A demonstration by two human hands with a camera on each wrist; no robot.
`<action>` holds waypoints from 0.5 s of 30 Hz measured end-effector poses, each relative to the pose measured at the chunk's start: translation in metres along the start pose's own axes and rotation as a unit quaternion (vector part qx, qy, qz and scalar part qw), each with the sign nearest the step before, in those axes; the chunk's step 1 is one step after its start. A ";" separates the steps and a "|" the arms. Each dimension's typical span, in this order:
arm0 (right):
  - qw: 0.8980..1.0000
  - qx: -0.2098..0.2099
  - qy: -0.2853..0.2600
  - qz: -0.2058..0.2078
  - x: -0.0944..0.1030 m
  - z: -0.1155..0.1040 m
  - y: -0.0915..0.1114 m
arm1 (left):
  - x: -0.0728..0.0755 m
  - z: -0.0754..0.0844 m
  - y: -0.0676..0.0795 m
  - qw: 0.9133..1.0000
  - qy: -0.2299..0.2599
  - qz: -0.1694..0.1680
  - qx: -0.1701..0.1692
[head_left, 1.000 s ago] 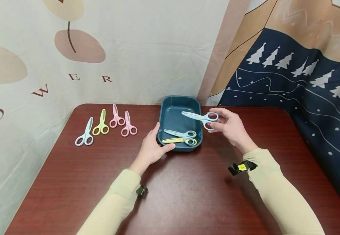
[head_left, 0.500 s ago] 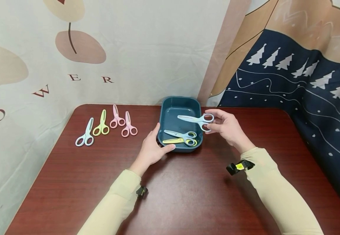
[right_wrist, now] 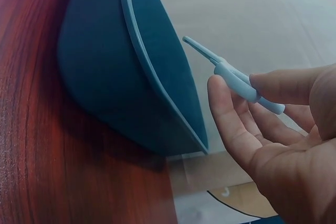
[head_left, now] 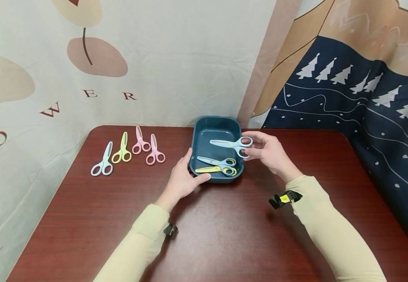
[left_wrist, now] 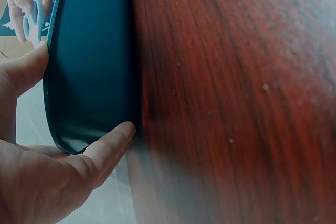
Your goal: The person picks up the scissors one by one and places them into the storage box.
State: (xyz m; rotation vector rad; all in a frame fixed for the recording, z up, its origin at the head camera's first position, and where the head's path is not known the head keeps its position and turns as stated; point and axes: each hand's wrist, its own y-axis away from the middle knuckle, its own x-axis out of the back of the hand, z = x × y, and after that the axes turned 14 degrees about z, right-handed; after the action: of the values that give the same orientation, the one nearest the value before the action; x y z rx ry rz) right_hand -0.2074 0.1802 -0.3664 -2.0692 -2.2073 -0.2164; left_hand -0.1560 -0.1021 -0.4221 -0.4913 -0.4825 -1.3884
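Note:
Between the thumb and fingers of my right hand [head_left: 265, 150] the handles of blue scissors [head_left: 225, 143] are pinched. The blades point left over the dark teal plastic bin [head_left: 198, 137]; in the right wrist view the scissors [right_wrist: 236, 80] show edge-on, above the rim. My left hand [head_left: 182, 176] holds the bin at its near left corner, thumb by the near rim and fingers along the left side. Inside the bin lie another pair of blue scissors [head_left: 211, 161] and, partly under it, yellow scissors [head_left: 207, 169].
On the table's left side lie blue scissors [head_left: 102, 159], green scissors [head_left: 122, 149] and two pairs of pink scissors [head_left: 141, 141]. The brown table [head_left: 225, 219] backs onto a printed cloth [head_left: 175, 62] right behind the bin.
My right hand has moved left and slightly down with the blue scissors, bringing them farther over the bin. The left hand and the bin have stayed in place.

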 end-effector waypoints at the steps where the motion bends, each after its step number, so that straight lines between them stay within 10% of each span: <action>1: 1.000 0.000 -0.001 -0.001 -0.001 0.000 0.000 | 0.000 0.000 0.000 1.000 0.000 0.000 -0.001; 15: 1.000 -0.005 0.013 -0.023 -0.007 0.001 -0.006 | -0.001 -0.001 -0.001 1.000 -0.003 0.009 -0.012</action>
State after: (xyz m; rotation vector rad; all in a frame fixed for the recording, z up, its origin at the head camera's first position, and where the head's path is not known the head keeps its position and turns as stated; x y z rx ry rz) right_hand -0.2126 0.1735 -0.3692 -2.0118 -2.2444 -0.2567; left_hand -0.1568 -0.1023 -0.4237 -0.5178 -0.4653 -1.3778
